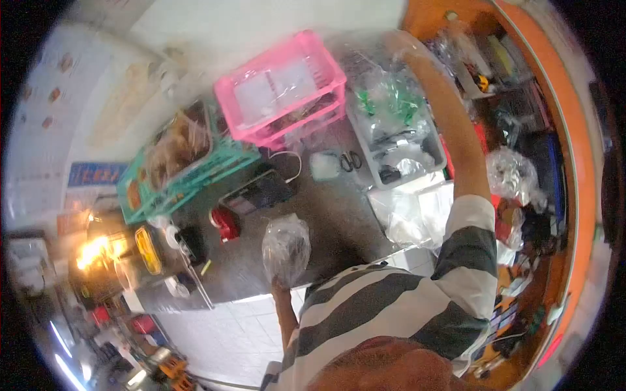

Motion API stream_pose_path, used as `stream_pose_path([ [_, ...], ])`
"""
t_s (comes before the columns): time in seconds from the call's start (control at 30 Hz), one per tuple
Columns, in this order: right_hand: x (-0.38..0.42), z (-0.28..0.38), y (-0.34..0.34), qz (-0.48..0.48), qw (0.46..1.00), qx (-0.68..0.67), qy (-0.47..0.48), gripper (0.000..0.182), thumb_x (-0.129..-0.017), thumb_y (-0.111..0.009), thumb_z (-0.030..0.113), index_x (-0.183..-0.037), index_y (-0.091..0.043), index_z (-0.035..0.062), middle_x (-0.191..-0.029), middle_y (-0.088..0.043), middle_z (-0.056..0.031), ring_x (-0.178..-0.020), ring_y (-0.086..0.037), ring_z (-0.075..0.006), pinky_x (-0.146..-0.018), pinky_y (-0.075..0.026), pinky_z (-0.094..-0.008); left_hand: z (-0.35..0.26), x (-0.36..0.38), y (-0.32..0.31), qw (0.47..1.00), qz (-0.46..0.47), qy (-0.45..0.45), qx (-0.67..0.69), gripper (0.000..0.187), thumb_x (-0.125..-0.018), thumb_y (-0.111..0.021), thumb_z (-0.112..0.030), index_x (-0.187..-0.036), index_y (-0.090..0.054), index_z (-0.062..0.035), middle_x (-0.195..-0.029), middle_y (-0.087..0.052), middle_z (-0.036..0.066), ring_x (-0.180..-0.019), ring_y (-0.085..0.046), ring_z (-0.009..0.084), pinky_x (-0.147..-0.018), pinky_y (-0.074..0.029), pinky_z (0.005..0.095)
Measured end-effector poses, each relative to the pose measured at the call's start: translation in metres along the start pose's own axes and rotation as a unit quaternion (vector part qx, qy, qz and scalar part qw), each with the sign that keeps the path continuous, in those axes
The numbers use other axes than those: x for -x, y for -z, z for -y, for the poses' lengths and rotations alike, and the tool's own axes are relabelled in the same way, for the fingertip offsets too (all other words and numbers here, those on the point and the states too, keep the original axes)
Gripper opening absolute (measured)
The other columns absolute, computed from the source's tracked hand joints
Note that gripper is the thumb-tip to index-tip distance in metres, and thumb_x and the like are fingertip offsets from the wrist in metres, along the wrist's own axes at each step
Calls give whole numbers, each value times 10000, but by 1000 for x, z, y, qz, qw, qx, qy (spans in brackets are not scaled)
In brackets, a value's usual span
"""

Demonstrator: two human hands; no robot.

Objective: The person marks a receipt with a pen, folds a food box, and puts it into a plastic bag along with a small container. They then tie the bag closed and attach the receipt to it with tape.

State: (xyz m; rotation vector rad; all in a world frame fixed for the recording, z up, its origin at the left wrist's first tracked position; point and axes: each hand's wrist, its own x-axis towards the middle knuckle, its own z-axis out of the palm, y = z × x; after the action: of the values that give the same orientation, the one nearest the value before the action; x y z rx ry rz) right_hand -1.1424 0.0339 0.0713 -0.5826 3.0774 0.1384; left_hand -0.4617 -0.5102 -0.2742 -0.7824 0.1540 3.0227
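Note:
My left hand [280, 284] grips a crumpled clear plastic bag [285, 244] low over the dark tabletop [345, 225]; what the bag contains, if anything, I cannot make out. Stretched far forward, my right hand [399, 47] is among clear plastic packaging [372, 62] at the far edge, its fingers blurred and hidden. Just below that arm stands a white plastic tray [370, 158] with green-marked plastic bags [394, 104] in it. Black-handled scissors [351, 161] lie beside the tray.
A pink basket [228, 107] and a teal basket [137, 199] stand at the back. A phone [264, 192] with a white cable and a red object [225, 225] lie on the table. Clear bags [407, 215] rest near my right sleeve. Cluttered orange shelving [567, 215] lines the right.

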Motion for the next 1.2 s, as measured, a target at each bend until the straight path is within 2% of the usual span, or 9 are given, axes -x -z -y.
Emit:
stream_pose_path([
  [0.07, -28, -31, -51, 20, 999, 33, 1, 283, -894, -500, 155, -991, -702, -18, -1036, -696, -201, -959, -685, -326, -836, -557, -422, 34, -5, -63, 895, -371, -156, -191, 299, -967, -538, -255, -1178, -553, -44, -826, -618, 60, -696, -592, 154, -561, -500, 267],
  [0.13, 0, -48, -64, -8, 999, 30, -12, 267, -883, -507, 133, -998, -700, -10, -1039, -695, -193, -965, -682, -322, -844, -552, -418, 44, 4, -90, 895, -338, -149, -249, 474, -983, -470, -212, -1397, -421, 15, -1393, -498, 151, -1267, -487, 258, -1038, -432, 409],
  [0.4, 157, -68, 61, -215, 973, -51, -59, 248, -839, -536, 45, -1029, -694, 21, -1051, -695, -163, -988, -671, -307, -874, -533, -398, 44, 8, -87, 811, -412, -254, -328, 350, -905, -687, -339, -1116, -617, -70, -821, -561, -17, -705, -491, 67, -589, -379, 237],
  [0.57, 248, 85, 105, -262, 926, -272, -13, 277, -812, -554, -9, -1048, -690, 41, -1059, -695, -145, -1002, -664, -298, -894, -520, -386, 44, -6, -89, 788, -360, -321, -382, 297, -935, -639, -356, -1028, -652, -75, -726, -517, -54, -632, -449, 55, -539, -350, 233],
  [0.7, 269, 314, 32, -7, 823, -542, 171, 317, -790, -568, -53, -1063, -687, 56, -1065, -695, -130, -1013, -659, -290, -909, -511, -376, 47, -10, -110, 816, -364, -250, -374, 336, -957, -602, -365, -1105, -666, -70, -728, -529, -43, -650, -462, 53, -547, -356, 227],
  [0.8, 277, 467, -67, 148, 722, -538, 409, 368, -767, -515, -51, -1103, -651, 11, -1170, -650, -166, -1078, -629, -340, -915, -503, -380, 55, -8, -137, 835, -340, -249, -354, 337, -962, -585, -368, -1105, -682, -78, -717, -535, -39, -635, -465, 66, -537, -355, 240],
  [0.87, 293, 525, -150, 76, 800, -370, 466, 293, -857, -530, 14, -1120, -657, 45, -1040, -670, -177, -998, -636, -342, -874, -509, -408, 45, 4, -144, 836, -338, -233, -365, 334, -967, -575, -354, -1107, -686, -72, -746, -571, -28, -655, -492, 73, -559, -386, 252],
  [0.93, 289, 532, -186, 189, 867, -231, 400, 261, -851, -541, 41, -1083, -656, 7, -1085, -646, -227, -994, -632, -387, -861, -509, -470, 37, 12, -145, 821, -341, -278, -365, 335, -970, -569, -342, -1110, -685, -60, -772, -600, -18, -680, -517, 78, -581, -415, 262],
  [1.2, 272, 577, -258, 182, 887, -126, 405, 205, -910, -509, 120, -944, -632, -40, -835, -667, -246, -848, -656, -448, -729, -533, -498, 18, 24, -158, 729, -326, -309, -516, 449, -875, -695, -341, -1200, -620, -41, -959, -694, 76, -830, -620, 154, -756, -507, 324],
])
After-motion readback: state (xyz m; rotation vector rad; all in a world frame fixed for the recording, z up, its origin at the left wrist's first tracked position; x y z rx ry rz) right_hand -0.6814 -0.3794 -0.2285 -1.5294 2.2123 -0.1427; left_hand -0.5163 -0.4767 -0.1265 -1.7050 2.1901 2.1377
